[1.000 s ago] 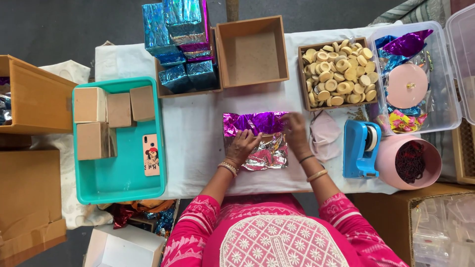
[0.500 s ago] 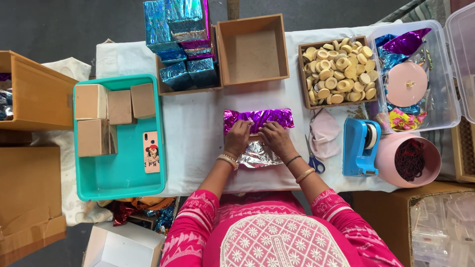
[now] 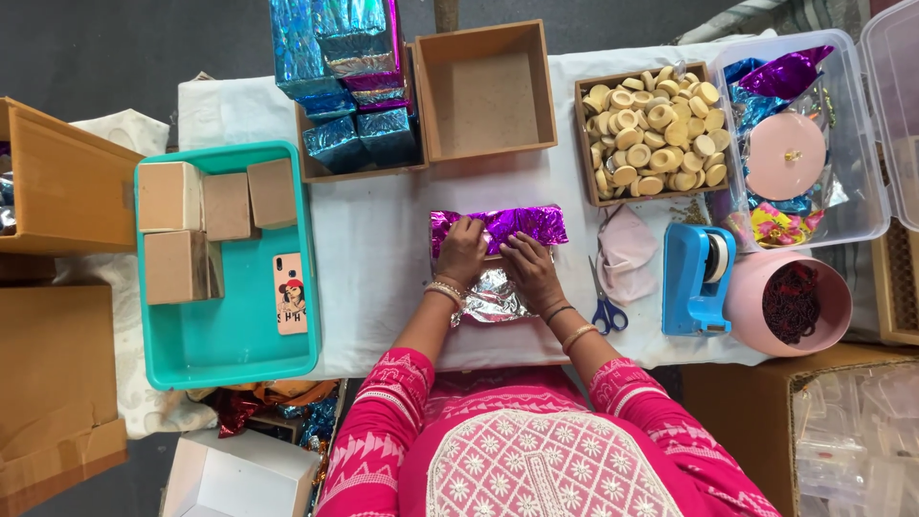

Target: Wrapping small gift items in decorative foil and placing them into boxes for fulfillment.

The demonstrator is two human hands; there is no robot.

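Left hand [image 3: 462, 251] and right hand [image 3: 529, 268] press flat, fingers spread, on purple foil [image 3: 498, 228] over a box; scissors [image 3: 603, 304] lie beside.

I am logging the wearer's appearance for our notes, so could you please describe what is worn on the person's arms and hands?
Both arms wear bright pink sleeves with white printed patterning, ending before the wrists. The left hand is bare, with pale beaded bangles at its wrist. The right hand is bare too, with a thin dark band and a gold-toned bangle on that forearm. No gloves show.
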